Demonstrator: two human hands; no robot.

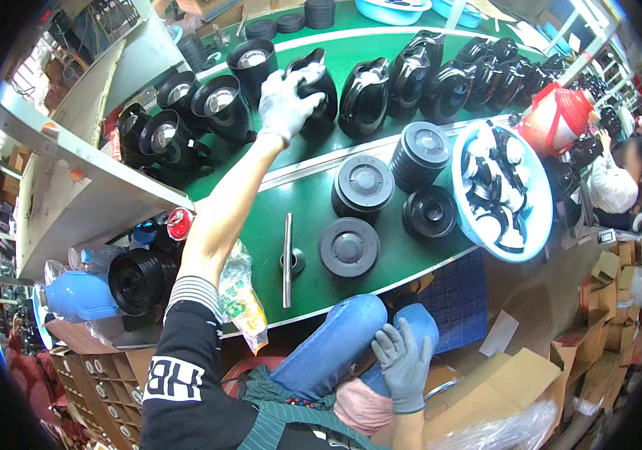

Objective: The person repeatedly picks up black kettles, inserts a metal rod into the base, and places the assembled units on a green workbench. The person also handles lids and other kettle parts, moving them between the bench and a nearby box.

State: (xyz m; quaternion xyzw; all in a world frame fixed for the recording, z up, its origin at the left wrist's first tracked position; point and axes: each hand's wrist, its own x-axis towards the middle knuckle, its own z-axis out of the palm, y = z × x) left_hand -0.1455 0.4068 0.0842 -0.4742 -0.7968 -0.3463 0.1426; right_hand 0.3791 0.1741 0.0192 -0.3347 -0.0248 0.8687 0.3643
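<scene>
One black jug (321,118) stands upright toward the worktop's (262,234) far edge, long axis vertical, right beside the left hand (285,105), the nearer one; its fingers half-curl against it, firmness untold. Right hand (403,361): loosely spread, nothing seen held, off the near edge.

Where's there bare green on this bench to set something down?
Between the metal bar and the stacked black discs, and along the front edge between the nearest black disc and the light-blue basin. It's crowded at the back, where black jugs stand close together either side of the left hand.
</scene>
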